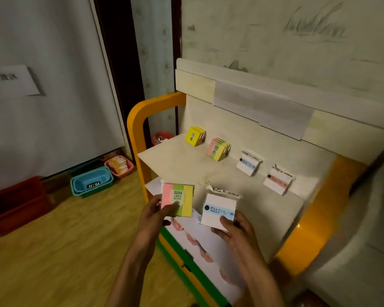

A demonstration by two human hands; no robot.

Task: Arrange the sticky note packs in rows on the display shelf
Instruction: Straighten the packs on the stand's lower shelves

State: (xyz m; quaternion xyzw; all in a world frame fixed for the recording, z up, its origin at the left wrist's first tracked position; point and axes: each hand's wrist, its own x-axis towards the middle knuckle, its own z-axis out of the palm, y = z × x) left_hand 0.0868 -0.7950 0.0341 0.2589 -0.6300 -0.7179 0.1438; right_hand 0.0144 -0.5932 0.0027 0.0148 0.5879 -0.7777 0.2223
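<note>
My left hand [155, 214] holds a pink, green and yellow striped sticky note pack [177, 200] upright in front of the shelf's near edge. My right hand [233, 229] grips a white pack with a blue label band [218, 209] beside it. On the pale display shelf [182, 160], leaning against the back wall in a row from left to right, stand a stack of yellow packs [195, 135], a stack of striped packs [218, 149], a white pack with a blue band [248, 163] and a white pack with a pink band [278, 180].
The shelf unit has an orange frame [134, 120] and a green lower edge [175, 242], with a lower tier below the hands. On the wooden floor at left sit blue baskets [91, 182], a pink basket [119, 166] and a red bin [13, 207]. Walls close behind.
</note>
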